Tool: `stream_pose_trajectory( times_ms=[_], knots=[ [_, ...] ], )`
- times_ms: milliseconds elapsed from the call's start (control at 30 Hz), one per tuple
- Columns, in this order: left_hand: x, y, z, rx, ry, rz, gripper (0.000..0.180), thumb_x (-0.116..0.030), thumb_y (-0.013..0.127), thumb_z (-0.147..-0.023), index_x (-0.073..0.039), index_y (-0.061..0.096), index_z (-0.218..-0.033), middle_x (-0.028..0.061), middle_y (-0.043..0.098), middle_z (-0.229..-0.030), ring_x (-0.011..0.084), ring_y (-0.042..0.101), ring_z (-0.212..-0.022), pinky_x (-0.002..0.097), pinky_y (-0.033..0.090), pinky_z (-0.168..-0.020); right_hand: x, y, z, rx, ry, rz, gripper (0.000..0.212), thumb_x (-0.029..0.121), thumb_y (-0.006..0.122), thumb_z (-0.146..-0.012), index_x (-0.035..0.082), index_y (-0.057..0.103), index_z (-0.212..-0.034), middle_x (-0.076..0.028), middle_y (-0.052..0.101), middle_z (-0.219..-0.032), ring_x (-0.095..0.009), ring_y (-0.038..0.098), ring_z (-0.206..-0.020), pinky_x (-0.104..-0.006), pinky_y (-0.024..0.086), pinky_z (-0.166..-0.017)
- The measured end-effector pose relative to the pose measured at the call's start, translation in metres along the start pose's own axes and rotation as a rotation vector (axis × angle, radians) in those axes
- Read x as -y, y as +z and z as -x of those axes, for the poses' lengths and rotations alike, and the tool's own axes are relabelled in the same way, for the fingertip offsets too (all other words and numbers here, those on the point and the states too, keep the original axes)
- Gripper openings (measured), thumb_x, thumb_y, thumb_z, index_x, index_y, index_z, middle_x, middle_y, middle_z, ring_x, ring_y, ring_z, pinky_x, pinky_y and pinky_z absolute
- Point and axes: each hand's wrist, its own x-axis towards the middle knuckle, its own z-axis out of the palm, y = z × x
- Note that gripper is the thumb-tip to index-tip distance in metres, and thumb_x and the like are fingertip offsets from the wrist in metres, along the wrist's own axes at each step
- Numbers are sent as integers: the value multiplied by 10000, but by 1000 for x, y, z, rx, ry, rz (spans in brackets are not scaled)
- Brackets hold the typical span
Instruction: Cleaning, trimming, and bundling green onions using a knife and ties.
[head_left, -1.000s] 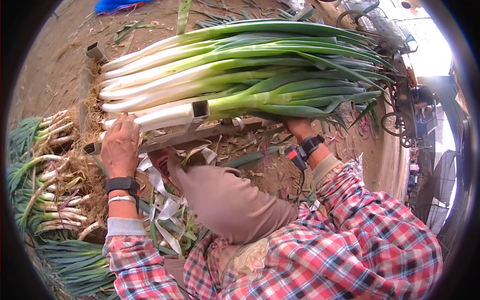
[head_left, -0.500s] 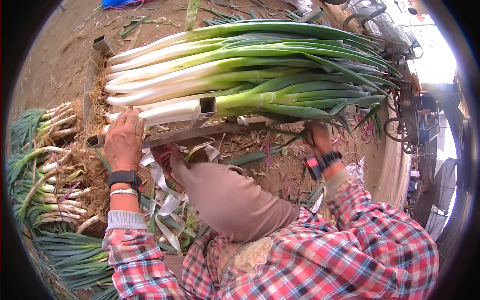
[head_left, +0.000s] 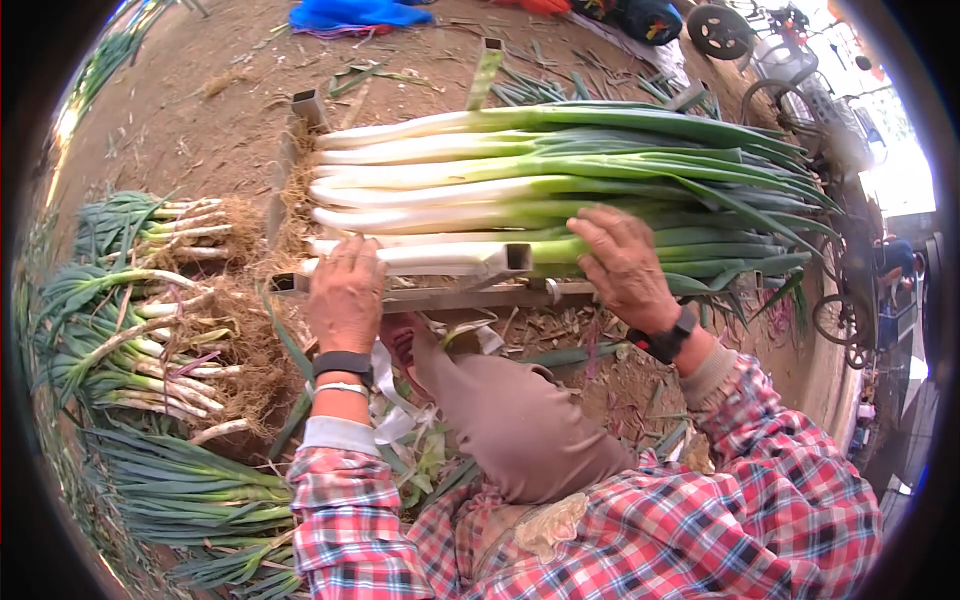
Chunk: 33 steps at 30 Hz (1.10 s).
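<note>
A thick row of long green onions (head_left: 430, 170) lies in a metal frame (head_left: 440, 298), white root ends to the left and green leaves to the right. My left hand (head_left: 345, 290) is closed over the white stalk nearest me, close to the roots; its thumb is hidden. Over the green part of the near onions, my right hand (head_left: 630, 265) is spread with thumb and fingers apart, slightly blurred, touching or just above the leaves. Between my hands, a square metal post (head_left: 518, 257) stands at the frame's near side.
Bunches of smaller onions with roots (head_left: 190, 350) lie on the ground at left, with a pile of green onions (head_left: 190, 490) nearer me. My bent knee (head_left: 510, 420) is below the frame. Blue cloth (head_left: 360, 14) lies at the back; wheeled carts (head_left: 850, 290) stand at right.
My right hand has come up from below the frame's near edge onto the green leaves. My left hand remains at the near white stalk. The whole view has shifted, showing more ground at left.
</note>
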Motion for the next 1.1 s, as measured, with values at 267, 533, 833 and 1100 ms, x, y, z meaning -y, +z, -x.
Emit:
stream_pose_trajectory(
  times_ms=[267, 533, 833, 1100],
  knots=[
    [-7, 1, 2, -15, -75, 7, 332, -279, 610, -880, -117, 627, -1168, 55, 607, -1249, 217, 537, -1201, 411, 382, -1056, -3, 3, -21, 53, 9, -30, 501, 127, 666, -782, 111, 536, -1265, -125, 483, -1346, -311, 389, -1305, -445, 266, -1096],
    [-10, 1, 0, 9, -105, 52, 332, -278, 592, -892, -134, 609, -1191, 57, 596, -1260, 225, 525, -1209, 420, 374, -1053, -16, 58, -81, 223, -173, -14, 338, 246, 576, -888, 178, 589, -1219, -66, 488, -1372, -237, 423, -1291, -467, 188, -1104],
    [0, 6, 3, -143, -155, 58, 237, -131, 558, -755, -80, 660, -964, 97, 631, -1000, 267, 586, -964, 388, 455, -864, -15, 94, -95, 238, -69, 22, 330, 191, 548, -907, 209, 608, -1231, -71, 478, -1406, -281, 419, -1296, -456, 263, -1102],
    [-49, -78, 145, 104, -462, 486, 382, -265, 608, -871, -69, 541, -1192, 163, 638, -988, 367, 638, -838, 445, 527, -682, -14, 1, -102, 174, -69, -574, 380, 161, 518, -953, 0, 517, -1297, -98, 548, -1278, -199, 509, -1180, -320, 395, -983]
  ],
)
